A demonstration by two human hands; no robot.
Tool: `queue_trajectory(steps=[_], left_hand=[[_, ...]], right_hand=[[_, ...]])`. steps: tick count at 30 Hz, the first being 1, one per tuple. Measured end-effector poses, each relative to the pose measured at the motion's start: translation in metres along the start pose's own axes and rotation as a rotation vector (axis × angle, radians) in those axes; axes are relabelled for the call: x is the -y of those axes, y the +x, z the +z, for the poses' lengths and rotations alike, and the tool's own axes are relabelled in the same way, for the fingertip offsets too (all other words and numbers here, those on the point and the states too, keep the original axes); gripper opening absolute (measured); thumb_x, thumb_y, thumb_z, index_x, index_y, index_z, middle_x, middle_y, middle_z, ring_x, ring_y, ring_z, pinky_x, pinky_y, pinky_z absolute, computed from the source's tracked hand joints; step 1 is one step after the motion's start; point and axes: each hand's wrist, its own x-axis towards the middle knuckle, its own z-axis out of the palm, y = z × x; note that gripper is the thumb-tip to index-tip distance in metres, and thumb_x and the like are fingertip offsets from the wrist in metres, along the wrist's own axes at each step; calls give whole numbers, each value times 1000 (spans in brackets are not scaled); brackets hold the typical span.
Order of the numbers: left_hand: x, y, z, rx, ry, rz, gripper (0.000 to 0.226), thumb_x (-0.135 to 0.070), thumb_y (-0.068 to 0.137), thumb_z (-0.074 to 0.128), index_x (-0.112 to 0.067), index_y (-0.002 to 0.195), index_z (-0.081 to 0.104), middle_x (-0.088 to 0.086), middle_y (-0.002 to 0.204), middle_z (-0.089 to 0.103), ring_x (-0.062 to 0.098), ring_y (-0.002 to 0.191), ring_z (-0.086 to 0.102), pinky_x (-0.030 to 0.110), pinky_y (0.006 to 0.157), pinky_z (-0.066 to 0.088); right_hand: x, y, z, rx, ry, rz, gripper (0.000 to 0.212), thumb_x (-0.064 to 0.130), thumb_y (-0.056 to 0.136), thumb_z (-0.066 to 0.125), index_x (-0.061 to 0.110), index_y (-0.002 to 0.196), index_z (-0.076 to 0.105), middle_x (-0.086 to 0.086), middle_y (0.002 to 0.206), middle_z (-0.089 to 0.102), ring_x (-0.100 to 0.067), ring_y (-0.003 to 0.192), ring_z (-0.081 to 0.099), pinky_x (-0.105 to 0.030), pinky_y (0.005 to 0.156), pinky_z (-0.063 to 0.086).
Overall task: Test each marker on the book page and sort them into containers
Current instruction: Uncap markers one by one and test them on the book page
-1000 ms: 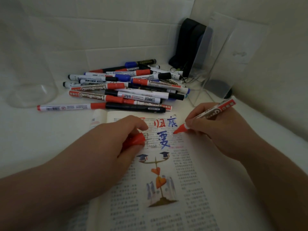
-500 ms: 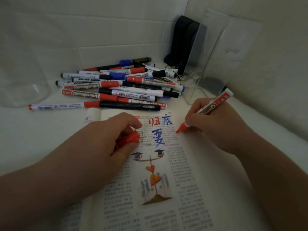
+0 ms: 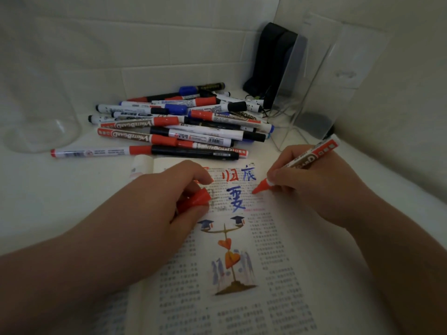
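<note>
Right hand grips the marker pen-style, tip at the book, testing. At nine o'clock, left hand clutches the cap for recapping.

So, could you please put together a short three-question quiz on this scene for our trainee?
1. True or false: the red marker in the right hand is capped.
2. The left hand holds: A) a red cap; B) a blue marker; C) nothing.
3. Fill in: the marker's tip points down at the open ____.
Key: 1 false; 2 A; 3 book.
</note>
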Motion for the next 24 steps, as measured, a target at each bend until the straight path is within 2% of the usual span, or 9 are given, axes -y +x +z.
queue_trajectory(steps=[4, 9, 13, 15, 19, 21, 24], left_hand=[[-1, -1, 0, 5, -10, -8, 25, -53, 88, 58, -62, 103, 40, -38, 91, 56, -25, 99, 44, 1, 65, 39], [-3, 0, -2, 18, -6, -19, 22, -54, 87, 57, -63, 99, 40, -39, 89, 56, -28, 99, 42, 2, 63, 39], [-2, 1, -1, 6, 0, -19, 26, -54, 86, 60, -60, 103, 42, -40, 91, 57, -25, 98, 46, 3, 65, 40], [-2, 1, 0, -6, 7, -23, 28, -56, 84, 61, -57, 105, 42, -39, 90, 56, -25, 97, 46, 4, 65, 39], [-3, 0, -2, -14, -29, -40, 23, -55, 82, 64, -51, 98, 48, -36, 89, 60, -24, 93, 48, 6, 61, 41], [-4, 0, -3, -4, -51, -44, 20, -56, 81, 63, -50, 95, 50, -46, 99, 53, -25, 94, 48, 3, 63, 43], [-6, -1, -5, 0, -88, -32, 22, -63, 79, 54, -49, 95, 51, -52, 107, 43, -22, 96, 49, -2, 74, 39]], right_hand=[[2, -5, -1, 98, 3, -6, 9, 10, 79, 75, 12, 70, 72, -5, 63, 69, -11, 57, 58, -20, 55, 47], [-2, 1, -3, 12, 6, 11, 14, 9, 78, 74, 16, 66, 70, -4, 64, 69, -12, 60, 59, -34, 65, 47], [-3, -1, 0, -12, -11, -13, 10, 15, 81, 75, 18, 72, 72, 1, 70, 73, -8, 66, 64, -33, 69, 50], [-3, -1, 1, -14, -29, -18, 8, 20, 85, 75, 20, 77, 74, 6, 72, 74, -5, 67, 66, -28, 67, 49], [-3, -1, 2, -46, -26, -43, 9, 17, 85, 75, 20, 76, 74, 5, 72, 74, -7, 68, 69, -25, 66, 51], [-1, -3, 5, -45, 46, -95, 9, 15, 83, 77, 20, 76, 73, 3, 73, 74, -10, 68, 70, -21, 63, 53], [2, -10, 8, 117, 399, -191, 15, 26, 72, 87, 21, 76, 73, -5, 69, 70, -20, 65, 67, -19, 57, 50]])
